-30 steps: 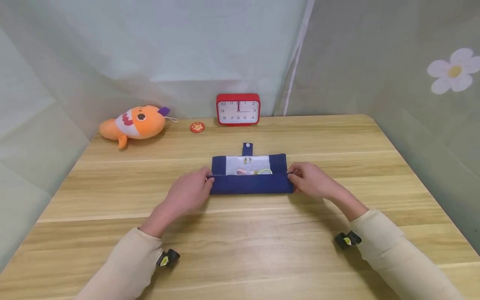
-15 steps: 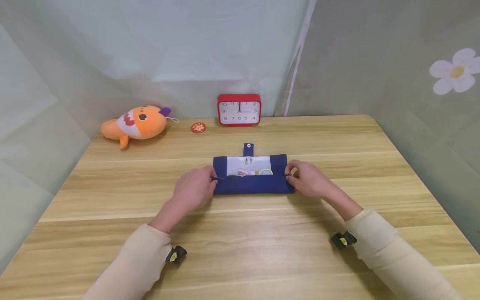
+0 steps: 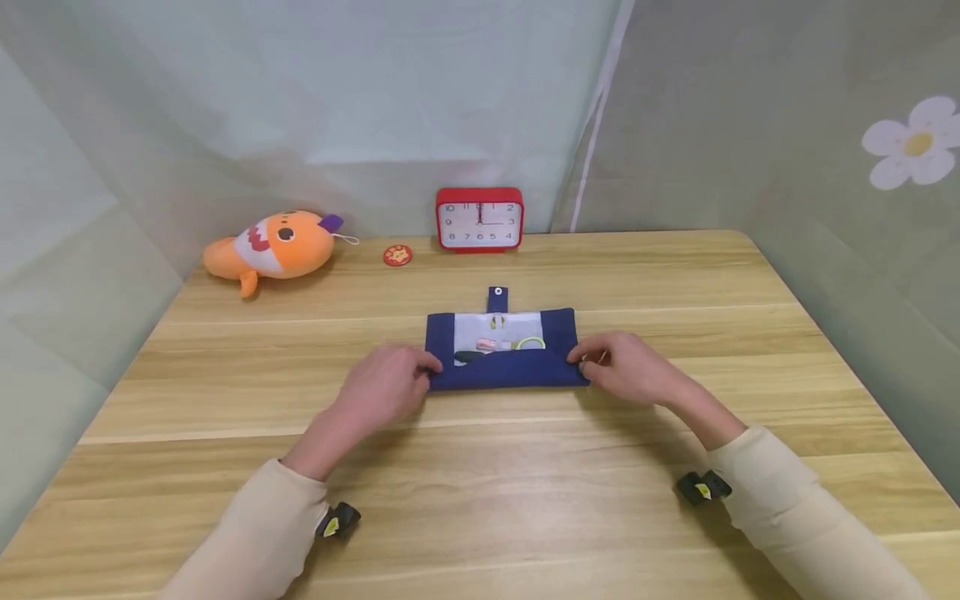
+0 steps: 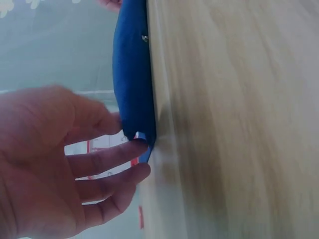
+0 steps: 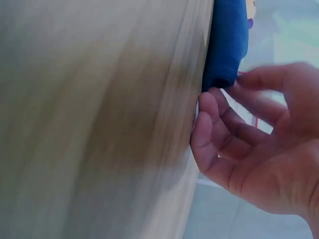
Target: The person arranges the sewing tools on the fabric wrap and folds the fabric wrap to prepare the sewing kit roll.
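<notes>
A navy fabric roll-up pouch (image 3: 510,371) lies on the table in the head view, its near edge folded up over a white lining. In it show a light-green loop (image 3: 531,342), a small pink-and-white piece (image 3: 486,343) and the top of a dark green piece (image 3: 469,357). The strap (image 3: 497,299) with a metal snap points away. My left hand (image 3: 384,385) pinches the fold's left end; my right hand (image 3: 626,367) pinches its right end with thumb and index finger. In the left wrist view the other fingers (image 4: 107,189) are fairly straight. The pouch's underside is hidden.
Behind the pouch stands a red clock (image 3: 480,220). A round red disc (image 3: 397,255) lies left of the clock, and an orange plush toy (image 3: 273,244) lies at the back left. Cloth hangs behind the table (image 3: 480,500).
The left part of the folded edge has dropped lower, uncovering more white lining and the dark green piece. My left hand has shifted slightly right onto the fold; the right has moved slightly.
</notes>
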A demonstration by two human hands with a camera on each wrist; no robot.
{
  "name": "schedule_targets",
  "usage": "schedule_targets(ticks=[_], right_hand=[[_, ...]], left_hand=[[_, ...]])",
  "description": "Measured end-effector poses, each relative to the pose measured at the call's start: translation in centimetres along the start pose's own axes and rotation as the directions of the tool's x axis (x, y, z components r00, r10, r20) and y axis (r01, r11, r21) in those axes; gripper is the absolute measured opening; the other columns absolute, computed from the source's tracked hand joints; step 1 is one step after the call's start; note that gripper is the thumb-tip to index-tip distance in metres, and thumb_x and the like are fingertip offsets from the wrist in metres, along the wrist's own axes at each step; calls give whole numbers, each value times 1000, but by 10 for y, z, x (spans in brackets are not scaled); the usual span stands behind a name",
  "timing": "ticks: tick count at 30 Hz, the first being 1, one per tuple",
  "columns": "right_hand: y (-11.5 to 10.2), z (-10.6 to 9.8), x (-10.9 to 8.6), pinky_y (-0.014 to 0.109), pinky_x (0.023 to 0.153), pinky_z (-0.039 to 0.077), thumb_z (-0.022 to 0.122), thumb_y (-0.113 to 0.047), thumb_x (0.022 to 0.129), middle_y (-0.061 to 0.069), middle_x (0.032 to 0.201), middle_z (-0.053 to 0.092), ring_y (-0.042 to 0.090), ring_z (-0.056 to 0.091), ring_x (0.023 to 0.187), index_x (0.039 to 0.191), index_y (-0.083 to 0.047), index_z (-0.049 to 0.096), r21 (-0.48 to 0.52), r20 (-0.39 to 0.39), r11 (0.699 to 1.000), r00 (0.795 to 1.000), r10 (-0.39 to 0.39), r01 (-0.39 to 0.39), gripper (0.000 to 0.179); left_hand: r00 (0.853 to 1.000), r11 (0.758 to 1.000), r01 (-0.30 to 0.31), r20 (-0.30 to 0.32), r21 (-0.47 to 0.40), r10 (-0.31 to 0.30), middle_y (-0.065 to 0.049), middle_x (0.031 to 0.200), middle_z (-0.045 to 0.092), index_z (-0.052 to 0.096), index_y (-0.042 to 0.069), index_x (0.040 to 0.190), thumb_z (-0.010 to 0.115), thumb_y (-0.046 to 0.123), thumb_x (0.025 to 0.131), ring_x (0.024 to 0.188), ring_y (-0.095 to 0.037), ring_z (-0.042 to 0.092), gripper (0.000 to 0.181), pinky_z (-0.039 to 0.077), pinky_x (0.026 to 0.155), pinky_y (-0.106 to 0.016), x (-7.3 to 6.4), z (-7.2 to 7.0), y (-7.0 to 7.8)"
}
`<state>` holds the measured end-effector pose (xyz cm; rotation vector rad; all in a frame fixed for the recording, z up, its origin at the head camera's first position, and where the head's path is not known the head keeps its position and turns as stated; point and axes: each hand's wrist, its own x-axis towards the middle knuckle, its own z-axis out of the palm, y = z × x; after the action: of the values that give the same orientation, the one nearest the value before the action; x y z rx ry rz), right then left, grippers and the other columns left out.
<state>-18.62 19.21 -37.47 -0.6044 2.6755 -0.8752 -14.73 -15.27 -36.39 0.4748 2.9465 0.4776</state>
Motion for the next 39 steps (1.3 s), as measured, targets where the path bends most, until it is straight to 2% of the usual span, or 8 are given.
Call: schedule_targets(ticks=[4, 7, 11, 14, 17, 21, 28, 39], right_hand=[[0, -3, -6, 31, 73, 50, 72, -14, 95, 7, 101, 68, 16, 60, 83, 125, -4, 75, -60, 41, 997, 998, -51, 53, 32], [-2, -2, -8, 33, 75, 50, 80, -16, 91, 9, 104, 67, 17, 58, 85, 125, -4, 75, -138, 42, 985, 994, -101, 106, 37], [-4, 3, -8, 43, 87, 56, 84, -13, 87, 14, 117, 67, 25, 64, 97, 122, -3, 76, -250, 12, 951, 983, -184, 181, 37], [-5, 5, -9, 50, 96, 56, 84, -8, 85, 16, 119, 69, 32, 68, 107, 118, -2, 76, -311, -3, 922, 970, -243, 230, 35], [-5, 7, -8, 51, 98, 56, 84, -5, 83, 15, 118, 71, 34, 70, 110, 116, -2, 77, -359, -6, 895, 958, -286, 265, 34], [-5, 7, -8, 50, 99, 56, 82, -5, 83, 12, 118, 73, 33, 71, 111, 115, -2, 77, -394, -3, 875, 951, -309, 283, 32], [-2, 4, -6, 51, 98, 57, 76, -7, 86, 14, 119, 73, 35, 71, 112, 116, -2, 76, -406, 14, 864, 948, -319, 297, 30], [0, -3, -1, 53, 102, 55, 66, -9, 96, 15, 119, 75, 35, 71, 115, 118, 0, 75, -311, 65, 904, 955, -288, 294, 25]], left_hand=[[999, 999, -33, 45, 25, 32, -19, 141, 66, 75, 9, 130, 66, 11, 94, 133, -40, 61, 37, 52, 106, -57, -6, -2, -2], [997, 998, -49, 59, 29, 47, -20, 144, 62, 73, 8, 133, 73, 17, 94, 134, -40, 59, 40, 50, 108, -58, -7, -2, -2], [997, 996, -73, 41, 49, 71, -20, 140, 64, 73, 5, 130, 79, 21, 93, 131, -39, 61, 41, 51, 107, -57, -7, 2, -1], [997, 994, -78, 30, 71, 76, -21, 137, 66, 72, 5, 129, 80, 21, 93, 129, -39, 63, 40, 52, 106, -57, -6, 5, 0], [997, 993, -81, 10, 87, 80, -20, 133, 69, 71, 5, 127, 81, 18, 93, 125, -38, 66, 38, 54, 103, -55, -6, 8, 1], [992, 986, -115, -41, 119, 121, -18, 121, 73, 72, 4, 122, 80, 11, 91, 113, -35, 70, 33, 58, 95, -52, -4, 11, 0], [983, 976, -158, -66, 152, 170, -17, 112, 73, 72, 3, 115, 75, 6, 92, 103, -33, 71, 24, 60, 87, -50, -1, 12, -3], [983, 981, -184, -10, 53, 185, -16, 116, 72, 70, 0, 118, 62, 8, 103, 113, -36, 69, 19, 55, 102, -53, -3, 4, -9]])
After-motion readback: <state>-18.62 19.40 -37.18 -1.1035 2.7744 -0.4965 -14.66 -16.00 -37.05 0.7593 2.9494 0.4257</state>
